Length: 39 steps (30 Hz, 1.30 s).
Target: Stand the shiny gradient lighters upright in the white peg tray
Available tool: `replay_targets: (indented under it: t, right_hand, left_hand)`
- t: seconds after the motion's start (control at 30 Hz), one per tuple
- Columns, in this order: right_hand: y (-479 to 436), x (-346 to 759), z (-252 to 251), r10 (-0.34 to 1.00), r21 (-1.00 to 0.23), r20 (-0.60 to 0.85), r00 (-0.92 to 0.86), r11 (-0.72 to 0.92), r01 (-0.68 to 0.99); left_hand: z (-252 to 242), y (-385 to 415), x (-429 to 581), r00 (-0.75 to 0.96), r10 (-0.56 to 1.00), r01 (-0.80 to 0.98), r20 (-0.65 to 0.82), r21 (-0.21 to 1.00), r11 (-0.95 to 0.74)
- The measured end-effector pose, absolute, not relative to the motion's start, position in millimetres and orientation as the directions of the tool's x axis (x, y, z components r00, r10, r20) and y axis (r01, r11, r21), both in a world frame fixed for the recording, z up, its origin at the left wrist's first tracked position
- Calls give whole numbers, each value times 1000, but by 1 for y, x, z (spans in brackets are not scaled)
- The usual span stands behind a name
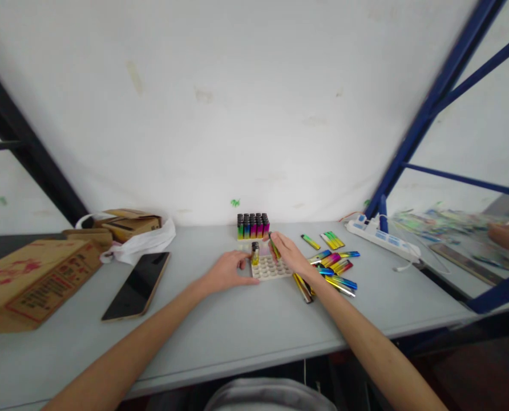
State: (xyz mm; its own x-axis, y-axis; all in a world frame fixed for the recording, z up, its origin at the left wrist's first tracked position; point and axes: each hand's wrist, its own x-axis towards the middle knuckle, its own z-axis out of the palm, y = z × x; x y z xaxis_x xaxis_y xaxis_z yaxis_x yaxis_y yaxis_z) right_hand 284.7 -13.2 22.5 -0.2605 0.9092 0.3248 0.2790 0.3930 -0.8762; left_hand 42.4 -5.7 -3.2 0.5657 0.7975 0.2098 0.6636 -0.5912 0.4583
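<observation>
A small white tray with rows of round holes (271, 269) lies on the table in front of me. My left hand (227, 270) grips its left end, thumb along the front edge and fingers curled at the side. Two or so gold lighters with dark tops (255, 254) stand upright in the tray's left end. Over the tray's back right, my right hand (287, 252) holds a green-and-yellow lighter (274, 246), tilted, between thumb and fingers. Right of the tray lies a loose pile of shiny multicoloured lighters (332, 272), partly hidden by my right forearm.
Behind the tray stands a block of upright black-topped lighters (253, 226). Several more lighters lie at the back right (332, 240). A power strip (383, 238) sits farther right. On the left are a phone (137, 285), a plastic bag (145, 242) and cardboard boxes (44, 274). Another person's hand shows far right.
</observation>
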Motion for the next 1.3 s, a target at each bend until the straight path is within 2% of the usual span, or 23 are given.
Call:
replay_targets:
  t: [0.13, 0.2, 0.43, 0.57, 0.77, 0.9, 1.07, 1.2, 1.3]
  right_hand:
    - [-18, 285, 28, 826, -728, 466, -316, 561, 395]
    - [-20, 286, 29, 806, -683, 483, -342, 591, 429]
    - [-23, 287, 30, 816, -680, 429, -388, 574, 457]
    - [-24, 286, 34, 779, -619, 380, -499, 615, 488]
    - [-23, 288, 38, 761, -583, 359, -541, 635, 506]
    - [-20, 289, 34, 723, -505, 358, -591, 682, 529]
    - [-22, 275, 27, 777, -362, 353, -522, 627, 690]
    - [-25, 275, 31, 800, -343, 301, -520, 599, 723]
    - [-18, 297, 38, 834, -322, 348, -427, 535, 781]
  left_hand:
    - [-2, -7, 43, 569, 796, 664, 205, 456, -592]
    - [-2, -7, 43, 569, 796, 666, 206, 453, -593]
    - [-3, -6, 42, 571, 795, 666, 204, 451, -594]
    - [-3, -6, 42, 574, 793, 654, 204, 468, -594]
    - [-3, -6, 42, 568, 798, 657, 202, 473, -588]
    - [-3, -6, 42, 575, 794, 652, 196, 476, -590]
    - [-5, -5, 42, 573, 795, 660, 200, 463, -592]
    - [-4, -5, 42, 559, 805, 665, 199, 471, -579]
    - [-3, -6, 41, 563, 804, 655, 193, 489, -576]
